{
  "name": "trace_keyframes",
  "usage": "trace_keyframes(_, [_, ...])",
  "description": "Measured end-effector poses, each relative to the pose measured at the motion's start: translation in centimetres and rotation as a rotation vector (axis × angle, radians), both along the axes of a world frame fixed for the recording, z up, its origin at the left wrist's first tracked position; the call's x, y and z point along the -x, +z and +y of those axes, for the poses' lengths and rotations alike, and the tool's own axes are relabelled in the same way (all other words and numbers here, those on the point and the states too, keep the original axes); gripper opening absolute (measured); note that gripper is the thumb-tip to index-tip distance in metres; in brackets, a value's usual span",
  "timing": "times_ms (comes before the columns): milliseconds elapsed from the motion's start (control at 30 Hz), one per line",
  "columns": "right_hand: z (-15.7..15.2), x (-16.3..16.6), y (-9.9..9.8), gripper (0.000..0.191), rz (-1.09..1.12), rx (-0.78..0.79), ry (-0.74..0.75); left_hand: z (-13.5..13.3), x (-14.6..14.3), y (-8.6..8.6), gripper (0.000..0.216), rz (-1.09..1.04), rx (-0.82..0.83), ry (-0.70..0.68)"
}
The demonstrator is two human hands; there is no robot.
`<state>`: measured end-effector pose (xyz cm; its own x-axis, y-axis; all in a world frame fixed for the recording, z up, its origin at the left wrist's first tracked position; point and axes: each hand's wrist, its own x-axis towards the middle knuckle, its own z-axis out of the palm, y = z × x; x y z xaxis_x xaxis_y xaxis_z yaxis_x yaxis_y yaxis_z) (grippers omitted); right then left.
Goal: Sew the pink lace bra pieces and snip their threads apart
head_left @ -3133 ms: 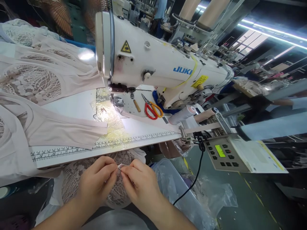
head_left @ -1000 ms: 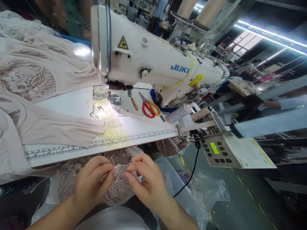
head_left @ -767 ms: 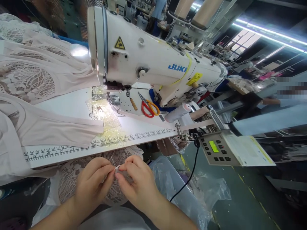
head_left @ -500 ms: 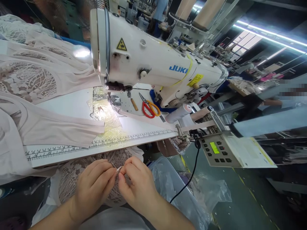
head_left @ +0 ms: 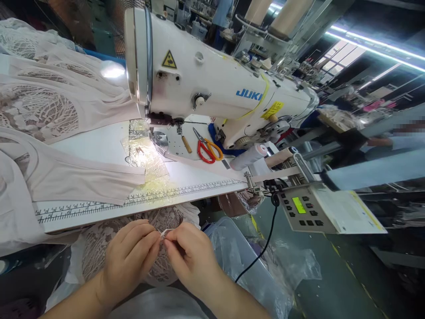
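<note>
My left hand [head_left: 129, 259] and my right hand [head_left: 189, 257] meet below the table's front edge, fingertips pinched together on a small white strip [head_left: 165, 231]. Both hands hover over a piece of beige lace fabric [head_left: 99, 248] lying in my lap. Just beyond them runs the white table [head_left: 99, 146] with a printed ruler [head_left: 139, 200] along its edge. A white JUKI sewing machine [head_left: 212, 84] stands on the table behind.
Beige lace garments [head_left: 43, 115] pile up on the table's left half. Red-and-orange scissors [head_left: 207, 148] and a thread cone [head_left: 249, 157] lie by the machine base. A control panel [head_left: 305, 208] hangs at right. A plastic bag [head_left: 245, 266] and a black cable [head_left: 262, 252] sit below.
A second ago the hands were slightly apart with the strip stretched between them; they have since closed together, fingertips touching on the strip. Nothing on the table moved.
</note>
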<state>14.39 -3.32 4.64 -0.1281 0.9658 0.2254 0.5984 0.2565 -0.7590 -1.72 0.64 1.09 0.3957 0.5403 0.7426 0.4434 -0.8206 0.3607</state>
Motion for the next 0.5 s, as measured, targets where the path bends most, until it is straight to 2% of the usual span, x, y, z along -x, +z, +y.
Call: trace_keyframes(500, [-0.31,-0.22,0.78,0.021,-0.049,-0.006,0.023,0.15,-0.14,0.31,0.013,-0.022,0.034,0.01])
